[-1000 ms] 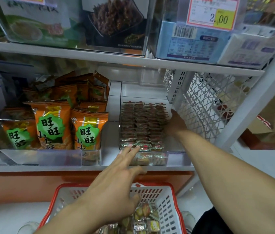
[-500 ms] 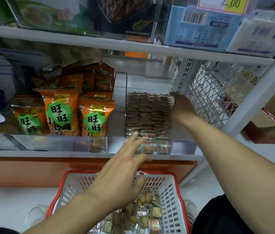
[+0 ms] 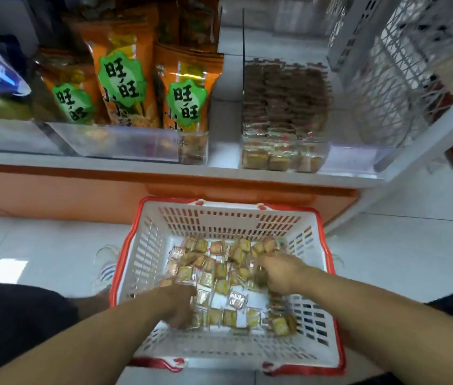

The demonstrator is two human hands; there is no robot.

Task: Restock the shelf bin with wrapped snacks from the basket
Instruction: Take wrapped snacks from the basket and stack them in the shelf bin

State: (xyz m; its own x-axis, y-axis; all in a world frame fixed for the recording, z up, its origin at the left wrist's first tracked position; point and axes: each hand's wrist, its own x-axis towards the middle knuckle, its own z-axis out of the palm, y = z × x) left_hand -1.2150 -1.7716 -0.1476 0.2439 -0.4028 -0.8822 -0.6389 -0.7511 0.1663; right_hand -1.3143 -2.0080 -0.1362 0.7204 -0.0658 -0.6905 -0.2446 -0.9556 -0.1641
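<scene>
**Both hands in basket, on snacks**

Your left hand [image 3: 180, 301] and right hand [image 3: 280, 270] rest among the wrapped snacks [image 3: 219, 276] on the basket [image 3: 219, 218] floor. Fingers curl into the pile; blur hides any grip. The clear shelf bin [image 3: 283, 151] sits above, well apart from both hands.

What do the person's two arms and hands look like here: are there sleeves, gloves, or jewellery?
Both forearms are bare up to the frame edge, with no sleeves in view. The left hand and right hand wear no gloves, and I see no watch, bracelet or ring, though the picture is slightly blurred. Dark clothing shows only at the lower corners.
</scene>
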